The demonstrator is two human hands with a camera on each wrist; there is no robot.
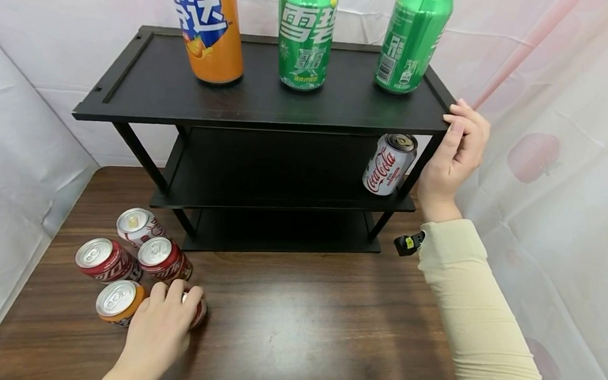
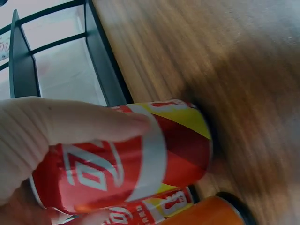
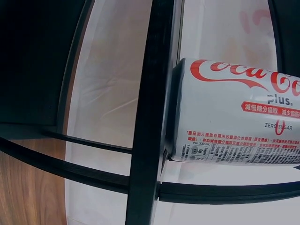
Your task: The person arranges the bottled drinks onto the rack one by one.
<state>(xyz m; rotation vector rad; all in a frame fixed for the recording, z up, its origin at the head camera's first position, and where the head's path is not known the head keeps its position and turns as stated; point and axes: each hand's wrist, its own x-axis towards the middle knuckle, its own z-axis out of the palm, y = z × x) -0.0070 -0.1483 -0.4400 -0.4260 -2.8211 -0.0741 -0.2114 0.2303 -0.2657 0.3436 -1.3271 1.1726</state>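
My left hand grips a red soda can from above, its thumb lying along the can's side. That can has a pale band and yellow patches; in the head view the hand hides most of it. With curled fingers my right hand holds the top board's right edge on a black three-tier shelf. A white Coca-Cola can stands on the middle tier, near that hand. Left of the shelf, two other red cans, an orange can and a white-and-red can stand grouped.
On the top tier stand an orange Fanta can and two green cans, spaced apart. The shelf rests on a brown wooden table. White cloth hangs behind and at both sides. A small black device sits at the right wrist.
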